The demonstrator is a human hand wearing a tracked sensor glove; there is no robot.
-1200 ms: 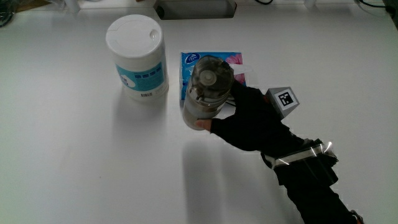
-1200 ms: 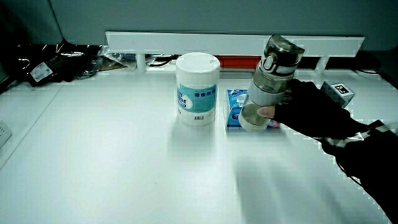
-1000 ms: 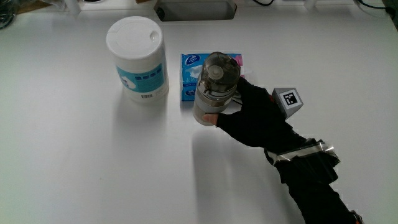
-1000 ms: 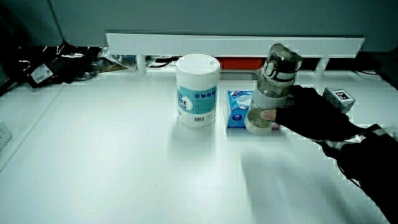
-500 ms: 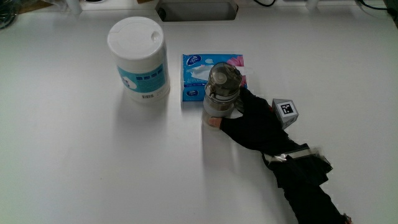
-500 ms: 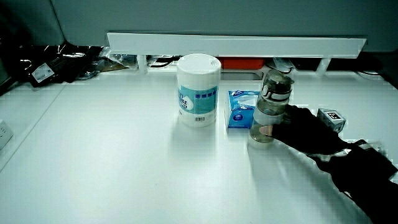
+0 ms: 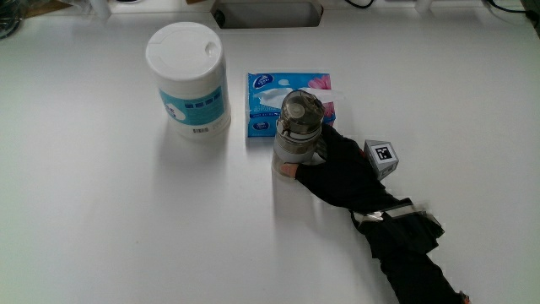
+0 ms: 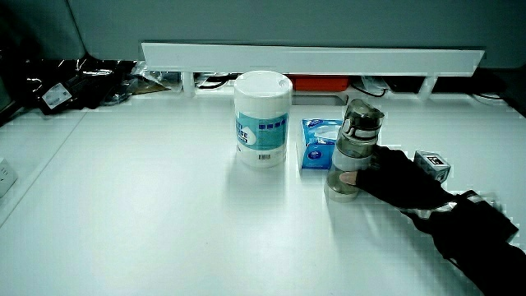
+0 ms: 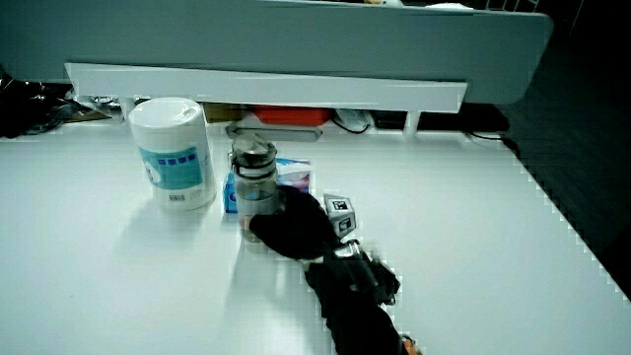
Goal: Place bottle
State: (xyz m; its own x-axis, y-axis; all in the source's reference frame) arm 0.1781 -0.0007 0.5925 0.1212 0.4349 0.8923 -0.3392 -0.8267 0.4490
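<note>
A: Where was the bottle (image 7: 297,135)?

B: Near the centre of the frame in the main view. It stood on the white table (image 7: 126,219), just beside the blue tissue pack (image 7: 266,105) at the pack's edge nearer the person. The white wipes canister (image 7: 187,80) stood apart from it, past the pack.

A: Orientation?

B: Upright. Long axis vertical, dark lid up, clear base down on the table. In the main view the lid faced the camera. Both side views showed the bottle (image 8: 353,152) (image 9: 256,192) standing straight, with no lean that I could make out.

A: The hand?

B: The hand (image 7: 342,173) was closed around the bottle's lower body, fingers wrapped about it and one fingertip (image 7: 289,169) showing against the clear wall near the base. It lay low, close to the table, in a side view (image 8: 394,181). The patterned cube (image 7: 381,157) sat on its back. The forearm (image 7: 409,253) ran from the hand toward the person.

A: Contact with the pack?

B: Could not tell whether the bottle touched the pack or only stood against its edge.
</note>
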